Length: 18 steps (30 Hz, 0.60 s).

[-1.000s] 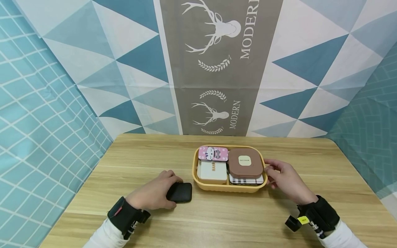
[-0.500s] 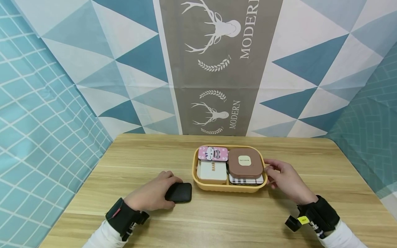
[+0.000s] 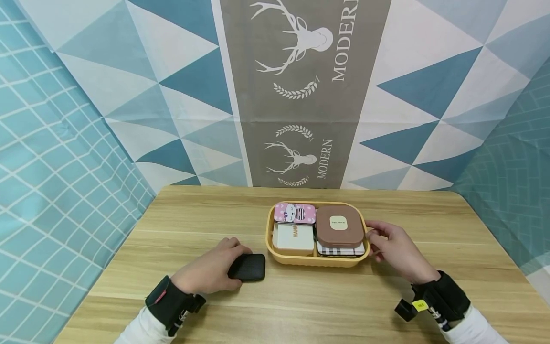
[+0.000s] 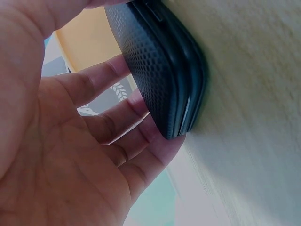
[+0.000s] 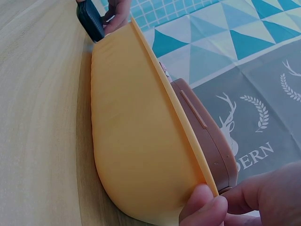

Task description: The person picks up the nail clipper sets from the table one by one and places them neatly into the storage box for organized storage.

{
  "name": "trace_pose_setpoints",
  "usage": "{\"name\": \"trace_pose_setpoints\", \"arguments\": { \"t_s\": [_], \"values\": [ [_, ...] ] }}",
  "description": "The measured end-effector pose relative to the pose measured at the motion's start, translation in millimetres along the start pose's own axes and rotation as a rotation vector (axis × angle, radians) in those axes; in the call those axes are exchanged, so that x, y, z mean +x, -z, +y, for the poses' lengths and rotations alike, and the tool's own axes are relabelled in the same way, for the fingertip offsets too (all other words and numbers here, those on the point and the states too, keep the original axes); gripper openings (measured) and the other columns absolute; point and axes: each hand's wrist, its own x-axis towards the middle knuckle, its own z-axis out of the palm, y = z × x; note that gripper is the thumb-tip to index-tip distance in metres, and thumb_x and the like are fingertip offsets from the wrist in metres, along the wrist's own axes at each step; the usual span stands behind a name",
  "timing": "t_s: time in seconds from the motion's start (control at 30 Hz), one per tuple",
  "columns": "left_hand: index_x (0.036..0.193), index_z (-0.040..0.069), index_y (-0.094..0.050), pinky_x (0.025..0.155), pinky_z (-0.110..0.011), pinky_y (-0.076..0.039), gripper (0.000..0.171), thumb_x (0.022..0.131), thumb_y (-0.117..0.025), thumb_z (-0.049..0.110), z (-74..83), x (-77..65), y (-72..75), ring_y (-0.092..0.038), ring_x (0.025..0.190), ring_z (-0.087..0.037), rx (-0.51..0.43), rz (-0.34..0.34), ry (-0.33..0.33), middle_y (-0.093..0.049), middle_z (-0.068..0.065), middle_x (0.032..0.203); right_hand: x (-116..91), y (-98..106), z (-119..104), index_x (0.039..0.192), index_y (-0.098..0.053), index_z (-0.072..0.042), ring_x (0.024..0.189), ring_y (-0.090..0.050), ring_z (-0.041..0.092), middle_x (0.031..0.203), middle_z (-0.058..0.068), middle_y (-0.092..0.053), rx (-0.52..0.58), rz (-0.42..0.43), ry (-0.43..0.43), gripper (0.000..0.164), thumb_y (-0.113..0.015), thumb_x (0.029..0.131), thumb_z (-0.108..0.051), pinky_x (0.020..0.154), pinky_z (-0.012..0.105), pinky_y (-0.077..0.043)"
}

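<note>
My left hand (image 3: 210,270) grips a small black case (image 3: 251,267), thumb on its near side and fingers on its far side. Up close in the left wrist view, the case (image 4: 150,70) has a dimpled face and a seam along its edge, and lies against the tabletop. To its right, a short gap away, stands a yellow tray (image 3: 318,261). At the tray's right end my right hand (image 3: 399,251) pinches the rim, which the right wrist view confirms. Inside the tray sit a brown rounded box (image 3: 324,234), a pink cartoon tin (image 3: 307,214), a white box (image 3: 296,244) and a plaid item (image 3: 341,251), partly covered by the brown box.
Everything rests on a wooden table (image 3: 309,306). A patterned cloth (image 3: 296,110) with deer and triangles rises behind its back edge. Blue tiled-pattern sheets (image 3: 56,157) hang at both sides. Black camera straps (image 3: 169,303) wrap both wrists.
My left hand and wrist have shifted very slightly left, with the black case almost in place. The right hand and the tray show no visible movement.
</note>
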Motion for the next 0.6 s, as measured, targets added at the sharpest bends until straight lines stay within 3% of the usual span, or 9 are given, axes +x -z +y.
{"name": "trace_pose_setpoints", "arguments": {
  "t_s": [0.6],
  "values": [
    [0.138,0.013,-0.065,0.085,-0.036,-0.049,0.064,0.079,-0.087,0.020,-2.5,-5.6,1.9,-0.050,0.104,-0.016,-0.012,0.007,-0.016,-0.054,0.001,0.120,0.3,-0.2,-0.2,0.158,-0.041,0.006,0.074,-0.060,0.026,0.102,0.021,-0.056,-0.010,0.001,0.001,0.050,-0.050,0.112,-0.012,0.060,0.035,-0.055]
  ]
}}
